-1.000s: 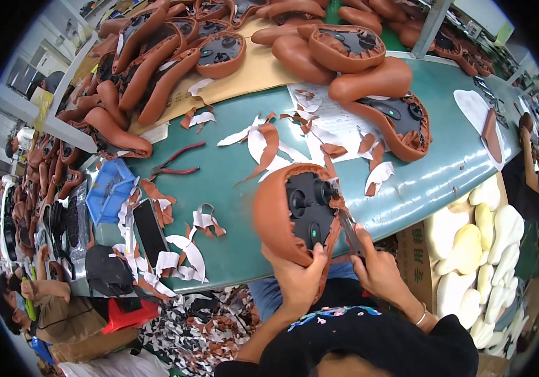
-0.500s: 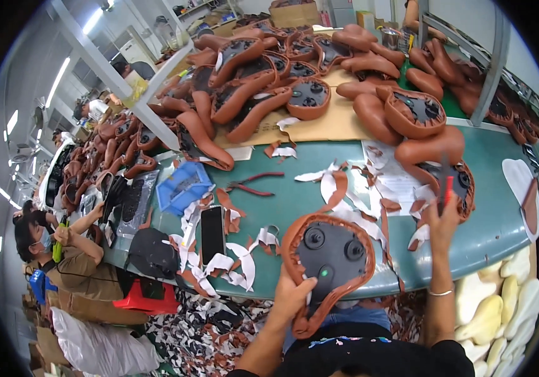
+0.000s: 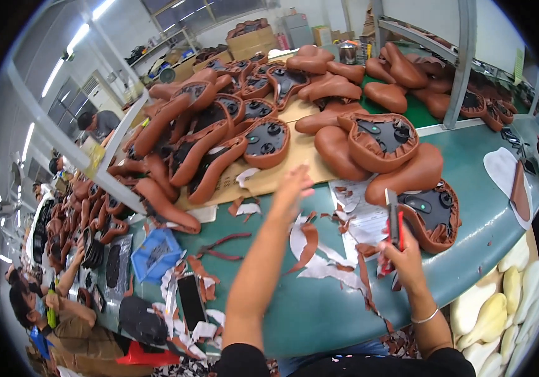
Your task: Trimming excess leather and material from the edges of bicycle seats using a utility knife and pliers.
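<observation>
My left hand (image 3: 294, 188) reaches over the table beside the near edge of the cardboard, fingers stretched out and holding nothing. My right hand (image 3: 401, 254) is closed round a red-and-black hand tool (image 3: 396, 229) with a flat metal end pointing up. Just right of that tool lies a brown bicycle saddle (image 3: 436, 210), its black underside facing up. Behind it, another upturned saddle (image 3: 382, 141) rests on more brown saddles. Beyond my left hand, a saddle (image 3: 266, 141) with a black base lies at the front of a large pile.
Brown and white trimmings (image 3: 329, 261) litter the table (image 3: 294, 314). Red-handled pliers (image 3: 222, 246), a blue tray (image 3: 156, 256), a phone (image 3: 191, 301) and a black cap (image 3: 144, 320) lie to the left. A grey metal post (image 3: 461, 69) stands at right; pale foam pieces (image 3: 492, 320) fill the lower right.
My left hand has let go of a brown saddle and stretched forward; I cannot tell where that saddle lies now. My right hand has shifted left with the tool. The whole view has shifted.
</observation>
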